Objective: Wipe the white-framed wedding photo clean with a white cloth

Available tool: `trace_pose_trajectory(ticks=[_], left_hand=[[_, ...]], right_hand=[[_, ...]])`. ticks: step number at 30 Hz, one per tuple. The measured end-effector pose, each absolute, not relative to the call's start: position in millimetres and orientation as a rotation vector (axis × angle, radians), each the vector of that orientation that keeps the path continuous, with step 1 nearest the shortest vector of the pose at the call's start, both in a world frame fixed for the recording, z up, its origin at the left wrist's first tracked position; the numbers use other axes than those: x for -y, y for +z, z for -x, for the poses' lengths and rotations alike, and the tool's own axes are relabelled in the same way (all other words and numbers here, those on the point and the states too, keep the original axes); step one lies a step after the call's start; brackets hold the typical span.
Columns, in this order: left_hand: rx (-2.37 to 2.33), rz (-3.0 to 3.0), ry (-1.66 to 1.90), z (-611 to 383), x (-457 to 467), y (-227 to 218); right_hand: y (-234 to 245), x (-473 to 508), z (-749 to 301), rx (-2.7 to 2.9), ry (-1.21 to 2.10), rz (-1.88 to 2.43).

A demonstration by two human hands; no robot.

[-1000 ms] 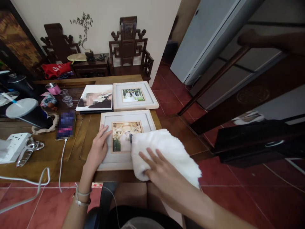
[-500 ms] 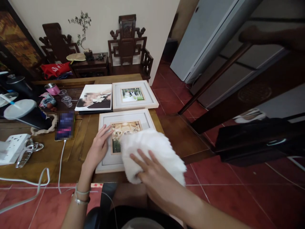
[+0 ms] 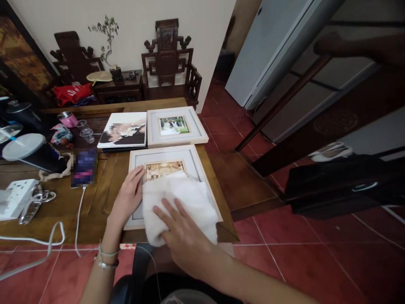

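A picture frame (image 3: 198, 164) with a pale wooden rim and a wide white mat lies flat near the table's corner, a photo in its middle. My left hand (image 3: 129, 192) rests on the frame's left side, fingers stretched out and holding nothing. Under my right hand (image 3: 180, 230), a fluffy white cloth (image 3: 193, 194) is pressed onto the lower part of the frame. The fingers are spread over the cloth, with the thumb tucked at its near edge. The cloth covers the lower part of the photo and overhangs the frame's near edge.
Behind lie a second frame (image 3: 201, 134) and a photo panel (image 3: 126, 122). To the left are a phone (image 3: 84, 168) on a cable, a clear hair claw (image 3: 34, 202), a white power strip (image 3: 19, 196) and a lidded cup (image 3: 31, 152). A wooden chair (image 3: 291, 109) stands right.
My right hand has slid the cloth left across the frame, uncovering its right side and hiding more of the photo's lower part. My left hand stays on the frame's left side.
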State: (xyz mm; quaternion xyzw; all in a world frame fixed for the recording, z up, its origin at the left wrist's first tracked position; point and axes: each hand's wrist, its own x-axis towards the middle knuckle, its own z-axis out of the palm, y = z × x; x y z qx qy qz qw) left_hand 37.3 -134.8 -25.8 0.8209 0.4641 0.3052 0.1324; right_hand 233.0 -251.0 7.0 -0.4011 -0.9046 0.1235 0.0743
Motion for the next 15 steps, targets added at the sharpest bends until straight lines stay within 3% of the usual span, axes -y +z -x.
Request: trace_pose_trajectory(ticks=[7,15], left_hand=[[-1.327,-2.481,0.862,-38.0,131.3,-34.4],[-1.398,-2.482,0.800,-37.8,128.8,-37.4]], right_hand=[[11.5,266.7,-301.9,2.613,0.399,1.588],[24.5,201.3,-310.7,2.435,0.189,1.602]])
